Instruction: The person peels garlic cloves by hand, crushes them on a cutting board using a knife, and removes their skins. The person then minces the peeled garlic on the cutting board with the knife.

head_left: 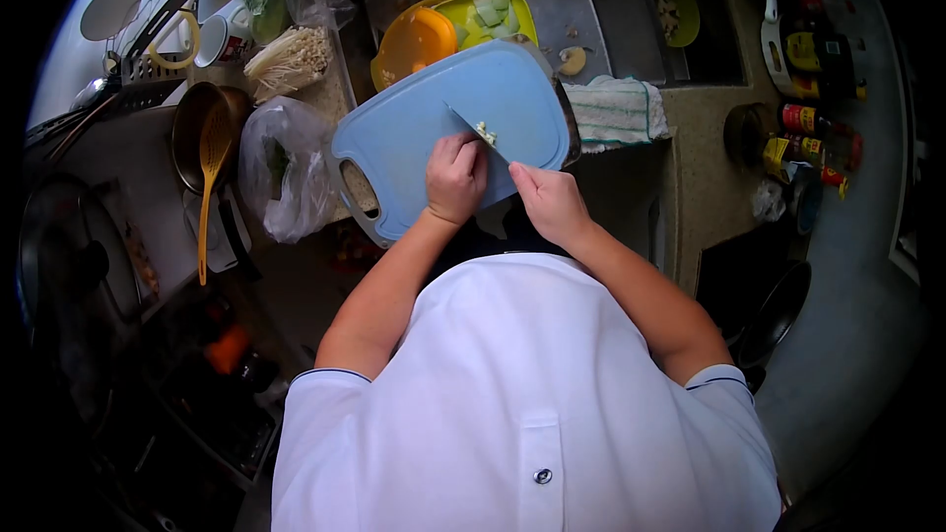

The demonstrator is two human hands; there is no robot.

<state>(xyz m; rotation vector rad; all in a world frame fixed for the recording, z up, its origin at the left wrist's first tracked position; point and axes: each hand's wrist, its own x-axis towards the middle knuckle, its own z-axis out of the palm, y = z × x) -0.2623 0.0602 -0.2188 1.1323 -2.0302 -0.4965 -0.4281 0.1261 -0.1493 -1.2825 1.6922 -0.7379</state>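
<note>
In my right hand (552,203) is the handle of a knife (475,130), its blade angled toward the upper left over a light blue cutting board (394,138). My left hand (456,177) is closed, fingers curled down on the board close beside the blade. Whatever those fingers hold, if anything, is hidden. Small pale chopped bits (486,133) lie along the far side of the blade. The board lies across the counter edge and partly over the sink.
Behind the board, an orange colander (419,39) and a green basket of pale cut pieces (493,16) stand in the sink (572,0). Enoki mushrooms (291,61), a plastic bag (286,167) and a pan (187,123) are leftward. A striped towel (616,110) and several bottles (803,133) are rightward.
</note>
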